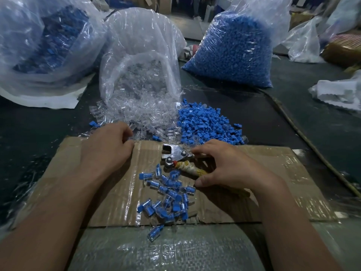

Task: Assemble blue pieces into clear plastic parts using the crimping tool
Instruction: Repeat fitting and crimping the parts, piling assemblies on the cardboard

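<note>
Blue pieces [207,122], clear parts [136,114], bags [234,45] behind crimping tool [175,153]

Pieces [207,124] blue; parts [136,114] clear; cardboard [254,159] brown; tool [175,152] silver — handle wrap [187,168] yellowish-white; tabletop [273,118] dark.

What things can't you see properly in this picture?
- Head view: the left hand curls over the clear plastic pieces, hiding any grip.
- Head view: the right hand hides most handles of the silver metal crimping tool.
- Head view: crinkled film blurs what fills the big left plastic bag.
</note>
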A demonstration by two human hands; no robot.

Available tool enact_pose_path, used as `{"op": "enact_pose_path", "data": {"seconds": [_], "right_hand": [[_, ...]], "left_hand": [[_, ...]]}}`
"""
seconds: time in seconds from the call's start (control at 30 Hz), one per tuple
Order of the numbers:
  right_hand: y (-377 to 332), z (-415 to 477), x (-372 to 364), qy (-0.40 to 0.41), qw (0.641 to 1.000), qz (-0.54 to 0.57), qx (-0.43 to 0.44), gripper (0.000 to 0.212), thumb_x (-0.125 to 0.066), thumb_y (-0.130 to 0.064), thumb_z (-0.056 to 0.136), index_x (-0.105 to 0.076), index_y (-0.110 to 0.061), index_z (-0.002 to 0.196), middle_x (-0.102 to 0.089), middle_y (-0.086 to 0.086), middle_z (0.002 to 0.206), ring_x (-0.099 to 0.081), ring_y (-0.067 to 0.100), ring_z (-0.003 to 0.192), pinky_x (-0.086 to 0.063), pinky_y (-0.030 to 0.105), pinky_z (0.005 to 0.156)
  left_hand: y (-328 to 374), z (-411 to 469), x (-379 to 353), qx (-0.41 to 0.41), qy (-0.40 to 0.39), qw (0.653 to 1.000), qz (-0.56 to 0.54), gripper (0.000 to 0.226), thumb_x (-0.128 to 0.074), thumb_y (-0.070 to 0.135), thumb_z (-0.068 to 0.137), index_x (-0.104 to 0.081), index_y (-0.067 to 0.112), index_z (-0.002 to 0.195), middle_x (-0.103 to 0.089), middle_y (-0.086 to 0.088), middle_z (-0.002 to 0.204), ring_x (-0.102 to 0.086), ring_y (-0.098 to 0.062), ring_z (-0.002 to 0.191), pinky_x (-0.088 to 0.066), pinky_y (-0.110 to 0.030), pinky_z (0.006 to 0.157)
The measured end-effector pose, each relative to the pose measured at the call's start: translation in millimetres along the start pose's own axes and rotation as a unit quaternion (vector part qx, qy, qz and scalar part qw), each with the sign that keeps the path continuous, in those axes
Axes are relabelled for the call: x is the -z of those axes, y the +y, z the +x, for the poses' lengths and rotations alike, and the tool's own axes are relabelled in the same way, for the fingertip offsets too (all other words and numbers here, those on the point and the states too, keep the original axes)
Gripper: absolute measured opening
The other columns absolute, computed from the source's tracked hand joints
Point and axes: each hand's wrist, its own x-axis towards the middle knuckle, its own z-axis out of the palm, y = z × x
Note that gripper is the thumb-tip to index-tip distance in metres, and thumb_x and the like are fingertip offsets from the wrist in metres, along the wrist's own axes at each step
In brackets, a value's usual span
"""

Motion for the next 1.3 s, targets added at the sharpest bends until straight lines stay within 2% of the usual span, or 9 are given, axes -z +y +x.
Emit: {"op": "enact_pose_path", "data": {"seconds": [0.2,0.4,0.57,0.7,0.8,0.9,1.07,1.17,1.3], "right_hand": [[1,-1,0,-0.003,1.0,0.002,0.001,0.078,-0.076,-0.046,0.066,-0.038,-0.039,0.134,-0.037,-0.018,0.105,-0.034,0.003,0.101,-0.03,0.027,0.078],[3,0,0,-0.001,1.0,0.004,0.005,0.078,-0.076,-0.046,0.066,-0.039,-0.039,0.134,-0.036,-0.02,0.104,-0.034,0.003,0.1,-0.029,0.024,0.073],[4,0,0,0.004,1.0,0.011,0.012,0.078,-0.076,-0.046,0.066,-0.039,-0.038,0.134,-0.036,-0.02,0.104,-0.035,0.003,0.101,-0.029,0.023,0.074],[6,-2,-1,0.004,0.999,0.028,0.021,0.069,-0.068,-0.054,0.071,-0.041,-0.037,0.132,-0.038,-0.021,0.104,-0.036,-0.001,0.096,-0.026,0.014,0.069],[1,-1,-1,0.065,0.995,0.072,0.032,0.054,-0.065,-0.053,0.074,-0.051,-0.034,0.123,-0.044,-0.022,0.099,-0.041,-0.004,0.09,-0.028,0.013,0.068],[-13,0,-5,0.194,0.972,0.114,0.065,0.042,-0.066,-0.042,0.077,-0.057,-0.027,0.116,-0.044,-0.028,0.09,-0.043,-0.014,0.084,-0.032,0.007,0.068],[-41,-2,-18,0.263,0.939,0.165,0.147,0.037,-0.072,-0.029,0.075,-0.062,-0.017,0.108,-0.055,-0.016,0.088,-0.055,0.002,0.081,-0.045,0.015,0.075],[-49,0,-24,0.265,0.931,0.196,0.156,0.04,-0.075,-0.027,0.073,-0.061,-0.015,0.108,-0.055,-0.015,0.087,-0.055,0.001,0.08,-0.045,0.015,0.074],[-56,2,-29,0.281,0.928,0.193,0.149,0.021,-0.074,-0.018,0.075,-0.065,-0.013,0.094,-0.062,-0.008,0.081,-0.059,0.006,0.075,-0.049,0.02,0.072]], "left_hand": [[-1,1,-2,-0.03,-0.028,0.999,0.027,0.035,-0.054,0.026,0.09,-0.055,0.026,0.125,-0.058,-0.006,0.114,-0.054,-0.024,0.103,-0.046,-0.039,0.083],[1,-1,-2,-0.043,-0.004,0.999,0.008,0.021,-0.058,0.028,0.089,-0.066,0.024,0.108,-0.062,-0.005,0.102,-0.055,-0.021,0.093,-0.042,-0.033,0.074],[4,-6,-1,-0.053,0.027,0.997,-0.057,0.017,-0.063,0.021,0.086,-0.07,0.019,0.101,-0.067,-0.006,0.093,-0.053,-0.017,0.081,-0.046,-0.036,0.078],[2,-10,1,-0.02,0.054,0.988,-0.144,0.011,-0.067,0.015,0.082,-0.071,0.02,0.091,-0.065,0.004,0.08,-0.057,-0.011,0.075,-0.042,-0.025,0.074],[5,-13,3,0.031,0.049,0.955,-0.29,0.012,-0.068,0.009,0.08,-0.068,0.02,0.078,-0.065,0.003,0.07,-0.06,-0.005,0.059,-0.045,-0.016,0.054],[16,-18,10,0.085,0.021,0.89,-0.448,0.014,-0.067,0.003,0.078,-0.065,0.016,0.072,-0.065,-0.003,0.061,-0.06,-0.004,0.046,-0.046,-0.015,0.04],[39,-30,19,0.082,-0.037,0.851,-0.518,0.013,-0.066,0.002,0.077,-0.063,0.011,0.069,-0.068,-0.001,0.057,-0.065,-0.012,0.049,-0.048,-0.017,0.042],[50,-40,14,0.075,-0.058,0.837,-0.54,0.016,-0.066,-0.001,0.077,-0.061,0.011,0.067,-0.066,-0.003,0.054,-0.063,-0.011,0.047,-0.05,-0.019,0.043],[46,-49,4,0.1,-0.082,0.791,-0.598,0.013,-0.063,-0.002,0.078,-0.059,0.008,0.07,-0.067,-0.005,0.057,-0.065,-0.014,0.051,-0.051,-0.02,0.045]]}}
